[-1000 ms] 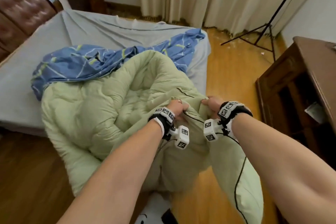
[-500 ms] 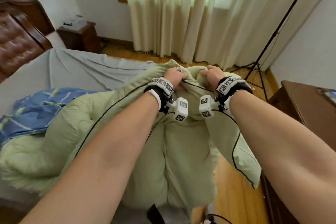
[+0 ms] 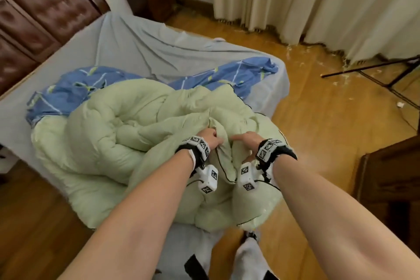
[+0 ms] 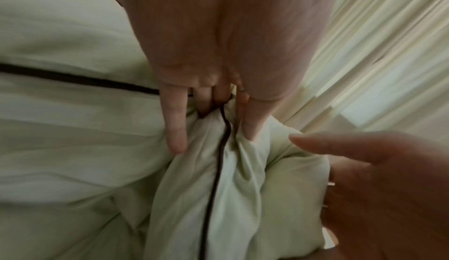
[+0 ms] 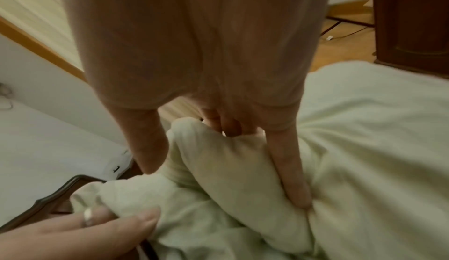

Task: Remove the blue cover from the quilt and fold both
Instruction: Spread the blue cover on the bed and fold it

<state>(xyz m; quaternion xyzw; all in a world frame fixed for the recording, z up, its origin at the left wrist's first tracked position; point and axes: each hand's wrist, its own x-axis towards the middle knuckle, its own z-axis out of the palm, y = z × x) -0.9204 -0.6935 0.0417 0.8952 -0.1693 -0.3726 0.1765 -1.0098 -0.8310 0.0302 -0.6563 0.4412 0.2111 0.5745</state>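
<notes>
Green quilt (image 3: 109, 143) edge bunched at bed (image 3: 136, 48) corner, both hands' fingers (image 4: 175, 129) gripping it.

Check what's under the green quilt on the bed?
Blue cover shows from under the green quilt along its far edge, on the grey sheet. How far it runs underneath is covered.

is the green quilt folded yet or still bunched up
Bunched up, not folded: the green quilt lies in a crumpled heap on the bed, spilling over its edge.
</notes>
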